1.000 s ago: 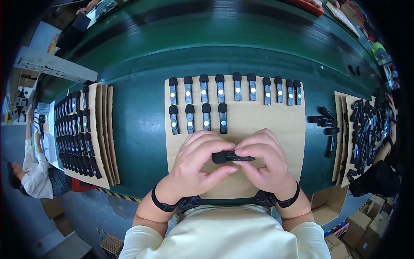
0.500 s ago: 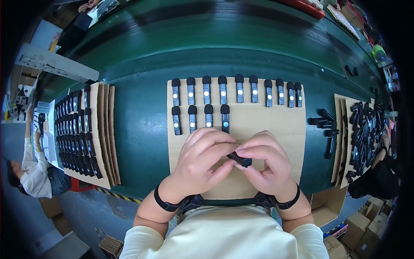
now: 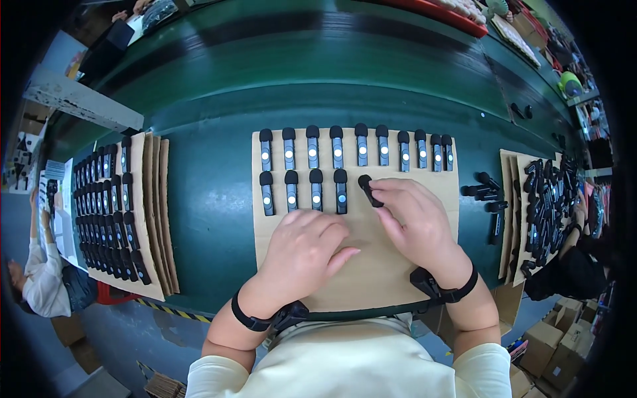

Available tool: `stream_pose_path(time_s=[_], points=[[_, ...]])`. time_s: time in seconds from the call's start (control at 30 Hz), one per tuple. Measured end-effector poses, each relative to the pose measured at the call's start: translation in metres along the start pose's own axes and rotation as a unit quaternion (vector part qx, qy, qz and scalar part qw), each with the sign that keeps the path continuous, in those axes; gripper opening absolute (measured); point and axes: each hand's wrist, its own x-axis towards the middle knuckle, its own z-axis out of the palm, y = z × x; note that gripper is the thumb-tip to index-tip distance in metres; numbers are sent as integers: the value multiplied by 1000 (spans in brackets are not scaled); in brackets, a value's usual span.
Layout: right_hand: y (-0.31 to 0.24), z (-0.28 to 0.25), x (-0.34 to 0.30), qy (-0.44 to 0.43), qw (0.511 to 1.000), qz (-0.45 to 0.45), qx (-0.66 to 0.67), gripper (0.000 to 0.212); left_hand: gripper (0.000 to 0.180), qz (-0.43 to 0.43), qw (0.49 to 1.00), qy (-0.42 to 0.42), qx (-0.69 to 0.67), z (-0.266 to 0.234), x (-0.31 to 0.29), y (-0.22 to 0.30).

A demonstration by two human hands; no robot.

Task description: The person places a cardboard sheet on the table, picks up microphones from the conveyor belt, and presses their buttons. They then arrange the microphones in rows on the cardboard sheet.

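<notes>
A small black wireless microphone [image 3: 366, 188] with a foam cap is pinched between the thumb and fingers of my right hand [image 3: 415, 215], tilted, at the right end of the second row. My left hand [image 3: 306, 245] rests low over the cardboard sheet [image 3: 371, 272], just below that row, with its thumb held apart and nothing visible in it. On the sheet stands a far row of several microphones [image 3: 313, 147], each with a light round spot. Several more microphones [image 3: 316, 190] make up the shorter second row, left of the one I hold.
Stacked cardboard sheets with rows of microphones [image 3: 106, 229] lie left on the green table [image 3: 206, 219]. Loose microphones [image 3: 489, 188] lie to the right, beside another sheet heaped with microphones [image 3: 551, 212]. A person [image 3: 50, 278] sits far left; another's dark sleeve [image 3: 564, 265] shows far right.
My hands have come apart. The right has carried the microphone forward to the end of the second row, while the left has let go and drawn slightly back.
</notes>
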Motion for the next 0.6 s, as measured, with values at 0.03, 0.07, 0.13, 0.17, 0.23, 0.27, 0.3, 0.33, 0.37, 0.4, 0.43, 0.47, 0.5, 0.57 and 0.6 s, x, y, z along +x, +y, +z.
stream_pose_path(time_s=[0.03,0.07,0.13,0.17,0.23,0.27,0.3,0.33,0.37,0.4,0.43,0.47,0.5,0.57,0.6], points=[[1,2,-1,-1,1000,-1,-2,31,23,-1,1000,-27,5,0,-1,-1],[1,3,-3,-30,999,-4,-19,31,22,-2,998,-54,11,0,-2,-1],[-1,5,-7,-87,995,-10,-54,32,22,-3,998,-55,10,0,-2,-1],[-3,5,-8,-89,995,-10,-55,32,21,-4,998,-57,10,-1,-2,-1],[-10,6,-7,-114,991,-3,-71,32,21,-6,998,-59,10,-2,-2,-1],[-11,7,-6,-127,989,0,-79,33,21,-9,998,-62,9,-2,-3,-1],[-10,8,-6,-127,989,0,-80,33,21,-11,998,-65,9,-3,-2,-1],[-8,10,-6,-122,989,1,-84,33,21,-12,998,-68,9,-3,-2,-1],[-5,12,-7,-117,989,3,-89,33,21,-12,998,-67,9,-3,-2,-1],[-3,14,-7,-112,989,4,-94,33,21,-13,998,-67,9,-3,-2,-1],[0,15,-6,-111,989,4,-95,33,21,-13,998,-67,9,-3,-2,-1],[2,15,-6,-108,989,5,-100,34,22,-11,998,-67,6,-2,-1,0],[4,14,-6,-104,989,6,-107,34,22,-6,998,-67,3,-2,-1,1],[5,12,-5,-99,988,12,-121,35,23,-13,998,-66,3,-3,0,2],[2,13,-3,-105,988,12,-109,35,23,-14,998,-66,1,-4,1,3]])
